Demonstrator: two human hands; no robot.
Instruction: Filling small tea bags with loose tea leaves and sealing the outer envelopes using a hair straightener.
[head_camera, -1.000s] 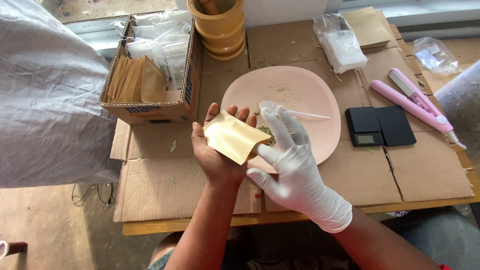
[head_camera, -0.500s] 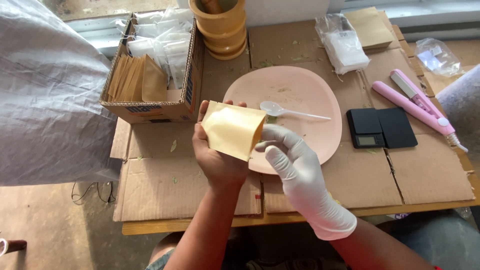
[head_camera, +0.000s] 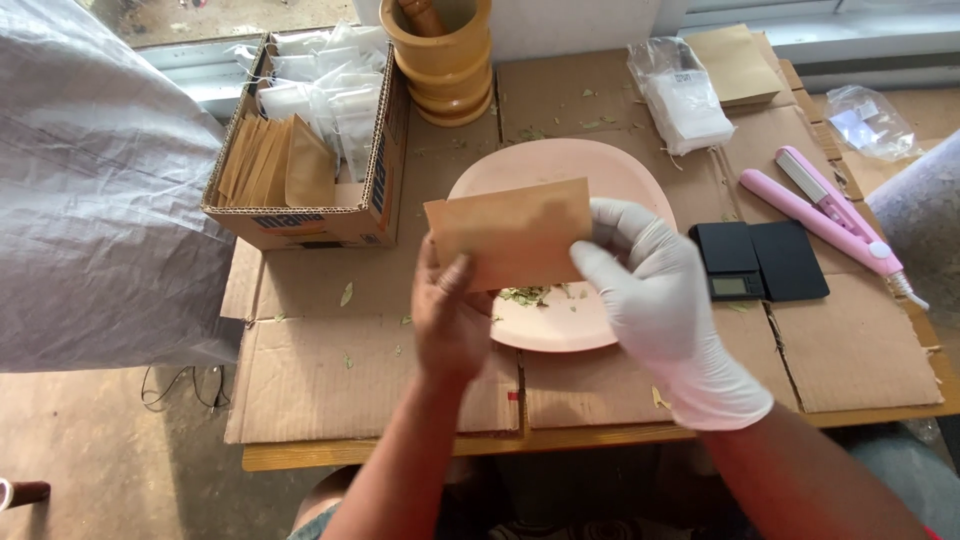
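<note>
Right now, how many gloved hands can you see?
1: the right hand wears a white glove, pinching the brown paper pouch over the pink plate. The left hand is bare.

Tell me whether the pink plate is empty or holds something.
Not empty: the pink plate holds a few green leaf bits, partly hidden behind the brown paper pouch.

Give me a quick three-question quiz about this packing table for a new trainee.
1. True or false: both hands hold the brown paper pouch above the pink plate.
2. Which hand wears a white glove: A) the left hand B) the right hand?
3. What lies on the plate under the pouch?

Key
1. True.
2. B.
3. Small bits of dried green leaves.
</note>
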